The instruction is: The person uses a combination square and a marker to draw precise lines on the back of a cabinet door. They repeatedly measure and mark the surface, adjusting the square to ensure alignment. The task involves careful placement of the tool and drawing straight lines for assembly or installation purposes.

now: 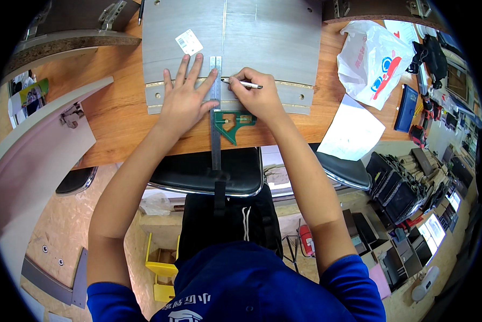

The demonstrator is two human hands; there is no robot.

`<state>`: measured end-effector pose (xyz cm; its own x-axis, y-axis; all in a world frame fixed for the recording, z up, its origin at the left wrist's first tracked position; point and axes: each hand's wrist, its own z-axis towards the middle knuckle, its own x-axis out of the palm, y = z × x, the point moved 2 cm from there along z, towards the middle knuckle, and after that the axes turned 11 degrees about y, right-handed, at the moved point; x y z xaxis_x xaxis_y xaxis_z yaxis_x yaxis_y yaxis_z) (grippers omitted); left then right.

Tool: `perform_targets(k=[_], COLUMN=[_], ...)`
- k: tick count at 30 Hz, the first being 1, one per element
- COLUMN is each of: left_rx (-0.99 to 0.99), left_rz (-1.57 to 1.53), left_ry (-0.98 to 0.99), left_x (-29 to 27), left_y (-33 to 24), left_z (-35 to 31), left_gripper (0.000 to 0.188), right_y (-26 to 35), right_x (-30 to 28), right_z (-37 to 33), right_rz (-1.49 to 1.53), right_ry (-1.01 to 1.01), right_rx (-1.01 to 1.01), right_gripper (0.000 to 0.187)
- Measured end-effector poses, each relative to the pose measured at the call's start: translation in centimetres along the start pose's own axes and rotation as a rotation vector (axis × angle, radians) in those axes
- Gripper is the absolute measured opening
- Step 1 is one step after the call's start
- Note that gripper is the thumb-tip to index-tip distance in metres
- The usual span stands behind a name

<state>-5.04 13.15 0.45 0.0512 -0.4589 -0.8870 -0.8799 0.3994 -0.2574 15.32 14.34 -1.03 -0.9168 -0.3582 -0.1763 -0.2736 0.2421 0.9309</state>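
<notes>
A grey panel (276, 51) lies on the wooden table, with a groove across its near part and a thin line running up its middle. A combination square lies over its near edge, with a long steel rule (216, 145) and a green head (234, 124). My left hand (183, 104) rests flat with fingers spread, its index finger and thumb against the rule. Just right of the rule, my right hand (257, 96) is closed around a white pen (250, 85), whose tip is by the rule's edge near the groove. A white label (189, 42) sits beyond my left fingertips.
Cabinet pieces with hinges stand left (69, 115) and far right. A white plastic bag (372, 64), a paper sheet (353, 129), a dark blue notebook (406, 107) and a red-black power tool (421, 131) are at right. Black stools (209, 169) stand under the table's near edge.
</notes>
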Motion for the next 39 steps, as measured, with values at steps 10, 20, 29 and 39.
perform_targets(k=[10,20,29,39], left_rx=[0.016,0.017,0.007,-0.008], left_rz=[-0.012,-0.015,0.002,0.0], left_ry=[-0.024,-0.027,-0.01,0.002], left_x=[0.3,0.2,0.3,0.3], left_y=[0.1,0.0,0.1,0.0], left_z=[0.0,0.0,0.1,0.1], left_gripper=[0.076,0.076,0.076,0.076], right_y=[-0.1,0.2,-0.3,-0.4], right_x=[-0.3,-0.2,-0.2,-0.3], right_z=[-0.2,-0.6,-0.7,-0.5], right_rz=[-0.009,-0.047,-0.05,-0.004], right_ry=[0.059,0.044,0.061,0.05], right_rx=[0.044,-0.024,-0.029,-0.041], right_gripper=[0.017,0.015,0.014,0.015])
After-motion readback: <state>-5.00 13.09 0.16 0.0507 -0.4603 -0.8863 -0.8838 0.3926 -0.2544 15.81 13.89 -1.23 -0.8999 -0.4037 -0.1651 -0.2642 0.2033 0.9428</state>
